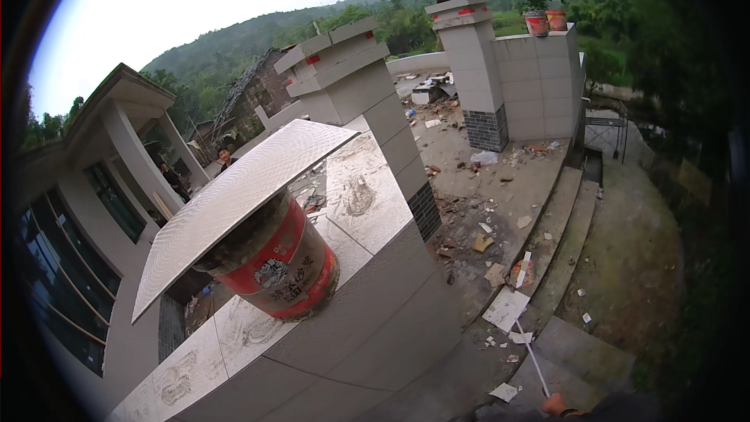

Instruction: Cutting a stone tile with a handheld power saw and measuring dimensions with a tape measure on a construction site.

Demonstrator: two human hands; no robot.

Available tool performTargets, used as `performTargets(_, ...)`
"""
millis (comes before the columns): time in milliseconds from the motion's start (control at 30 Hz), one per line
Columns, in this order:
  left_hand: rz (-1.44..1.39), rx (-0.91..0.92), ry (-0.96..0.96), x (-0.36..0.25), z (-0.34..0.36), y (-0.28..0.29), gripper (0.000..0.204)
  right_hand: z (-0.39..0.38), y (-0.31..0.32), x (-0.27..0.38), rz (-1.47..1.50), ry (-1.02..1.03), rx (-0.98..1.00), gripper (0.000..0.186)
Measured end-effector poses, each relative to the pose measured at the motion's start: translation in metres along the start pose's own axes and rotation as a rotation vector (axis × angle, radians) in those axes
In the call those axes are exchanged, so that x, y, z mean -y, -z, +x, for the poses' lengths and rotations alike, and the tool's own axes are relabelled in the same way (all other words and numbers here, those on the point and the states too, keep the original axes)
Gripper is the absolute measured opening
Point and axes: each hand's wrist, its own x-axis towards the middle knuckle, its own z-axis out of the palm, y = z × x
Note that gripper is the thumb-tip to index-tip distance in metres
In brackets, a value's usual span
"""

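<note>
Low at the lower right, my right hand is closed around one end of a thin white rod. The rod slants up and away toward a pale tile piece by the steps; whether it touches the piece I cannot tell. My left hand is out of view. Ahead of me a red and grey bucket stands on the tiled top of a low wall. A large pale tile with a ridged face lies tilted across the bucket's mouth.
Tiled pillars rise beyond the wall. Broken tile and rubble litter the ground, and curved steps descend at the right. Two red buckets sit on a far wall. People are near the house at left.
</note>
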Motion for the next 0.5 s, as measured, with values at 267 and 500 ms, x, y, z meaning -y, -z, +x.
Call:
performTargets(267, 0.14, 0.117, -0.734, -0.359, -0.077, -0.034, 0.018, 0.033, 0.019, -0.018, 0.315, -0.15, -0.058, 0.037)
performTargets(500, 0.023, -0.457, -2.064, -0.596, -0.297, -0.002, 0.034, 0.043, 0.073, 0.023, 0.333, 0.103, -0.343, 0.022)
